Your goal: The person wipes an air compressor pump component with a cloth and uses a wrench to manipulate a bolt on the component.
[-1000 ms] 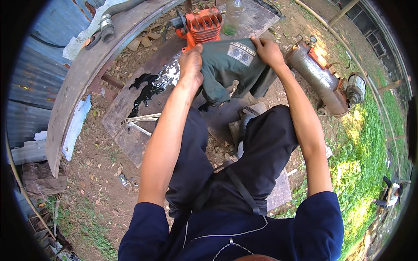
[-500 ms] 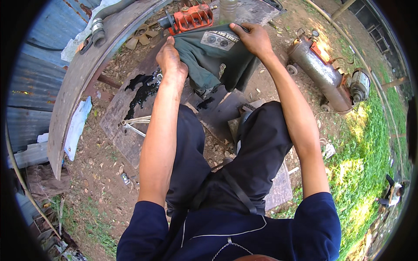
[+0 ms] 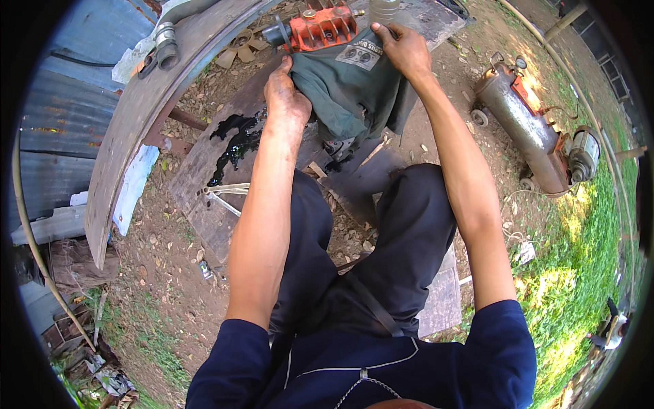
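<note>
A dark green printed cloth [image 3: 335, 95] is held spread by the left hand [image 3: 286, 95] and the right hand [image 3: 407, 52], gripped near its upper corners. It is positioned over a wooden board [image 3: 196, 178], near an orange finned block [image 3: 323, 31]; black liquid [image 3: 233, 151] is seen leftward.

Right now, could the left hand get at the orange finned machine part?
Probably yes: the orange finned machine part sits just beyond the left hand, its top uncovered. But that hand grips one edge of the green cloth, so it would likely need to let go first.
</note>
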`<state>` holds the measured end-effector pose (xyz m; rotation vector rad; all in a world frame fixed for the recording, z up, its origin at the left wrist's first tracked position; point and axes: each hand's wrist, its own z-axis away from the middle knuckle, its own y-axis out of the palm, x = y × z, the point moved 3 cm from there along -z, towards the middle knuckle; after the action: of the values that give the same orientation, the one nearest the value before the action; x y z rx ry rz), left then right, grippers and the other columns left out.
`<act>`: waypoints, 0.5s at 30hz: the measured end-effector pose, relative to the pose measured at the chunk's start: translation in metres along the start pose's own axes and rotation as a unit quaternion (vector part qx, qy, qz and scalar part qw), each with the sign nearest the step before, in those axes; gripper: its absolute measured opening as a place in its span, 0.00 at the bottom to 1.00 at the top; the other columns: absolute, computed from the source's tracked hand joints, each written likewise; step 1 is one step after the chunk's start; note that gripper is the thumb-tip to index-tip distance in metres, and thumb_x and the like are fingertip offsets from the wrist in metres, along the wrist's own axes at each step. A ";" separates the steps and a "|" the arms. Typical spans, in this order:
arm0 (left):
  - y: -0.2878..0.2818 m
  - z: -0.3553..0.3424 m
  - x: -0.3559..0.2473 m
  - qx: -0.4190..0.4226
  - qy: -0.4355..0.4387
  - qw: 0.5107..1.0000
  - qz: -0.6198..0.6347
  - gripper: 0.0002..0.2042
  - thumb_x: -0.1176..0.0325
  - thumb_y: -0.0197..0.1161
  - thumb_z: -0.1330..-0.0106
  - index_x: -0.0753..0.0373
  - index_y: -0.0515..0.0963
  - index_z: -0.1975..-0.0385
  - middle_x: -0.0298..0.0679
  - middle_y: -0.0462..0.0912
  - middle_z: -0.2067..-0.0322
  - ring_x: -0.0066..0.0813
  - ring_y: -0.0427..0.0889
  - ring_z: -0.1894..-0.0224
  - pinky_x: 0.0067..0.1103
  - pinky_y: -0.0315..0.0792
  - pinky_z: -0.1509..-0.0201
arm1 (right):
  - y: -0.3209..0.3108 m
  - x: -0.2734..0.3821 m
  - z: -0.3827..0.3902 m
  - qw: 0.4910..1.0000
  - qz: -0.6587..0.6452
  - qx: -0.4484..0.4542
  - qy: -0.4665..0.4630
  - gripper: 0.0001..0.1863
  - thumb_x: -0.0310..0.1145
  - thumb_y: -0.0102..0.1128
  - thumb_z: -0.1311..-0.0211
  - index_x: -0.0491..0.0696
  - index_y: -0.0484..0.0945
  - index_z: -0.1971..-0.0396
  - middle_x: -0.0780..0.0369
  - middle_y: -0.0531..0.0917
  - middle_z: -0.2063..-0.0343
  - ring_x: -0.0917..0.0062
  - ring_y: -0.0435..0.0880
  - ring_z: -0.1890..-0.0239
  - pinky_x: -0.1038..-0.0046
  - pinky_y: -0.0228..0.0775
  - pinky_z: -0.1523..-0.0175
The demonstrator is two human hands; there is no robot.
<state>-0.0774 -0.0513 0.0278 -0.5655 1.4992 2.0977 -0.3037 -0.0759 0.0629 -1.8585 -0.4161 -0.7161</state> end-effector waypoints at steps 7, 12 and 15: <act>-0.019 -0.012 -0.015 -0.058 0.036 0.995 0.075 0.12 0.66 0.49 0.30 0.68 0.72 0.57 0.46 0.79 0.56 0.40 0.79 0.51 0.38 0.68 0.39 | 0.000 0.020 0.022 0.998 0.006 0.032 -0.048 0.27 0.62 0.51 0.40 0.55 0.83 0.58 0.52 0.84 0.66 0.54 0.83 0.59 0.59 0.74 0.53; -0.005 -0.024 0.012 -0.030 0.013 0.999 0.032 0.14 0.66 0.46 0.29 0.67 0.72 0.51 0.47 0.78 0.49 0.39 0.76 0.46 0.36 0.65 0.36 | -0.019 -0.006 -0.004 0.999 0.043 0.002 0.004 0.28 0.64 0.47 0.39 0.56 0.83 0.59 0.52 0.85 0.65 0.54 0.82 0.56 0.58 0.73 0.52; 0.003 -0.011 0.010 -0.021 0.002 1.000 0.011 0.14 0.66 0.46 0.29 0.68 0.72 0.52 0.47 0.78 0.49 0.39 0.77 0.47 0.36 0.66 0.37 | -0.014 -0.024 -0.007 0.998 0.057 0.003 0.020 0.29 0.63 0.47 0.38 0.54 0.84 0.60 0.51 0.84 0.68 0.55 0.83 0.58 0.58 0.73 0.52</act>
<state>-0.0865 -0.0608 0.0210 -0.5708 1.4728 2.1507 -0.3322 -0.0763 0.0587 -1.8439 -0.2841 -0.6730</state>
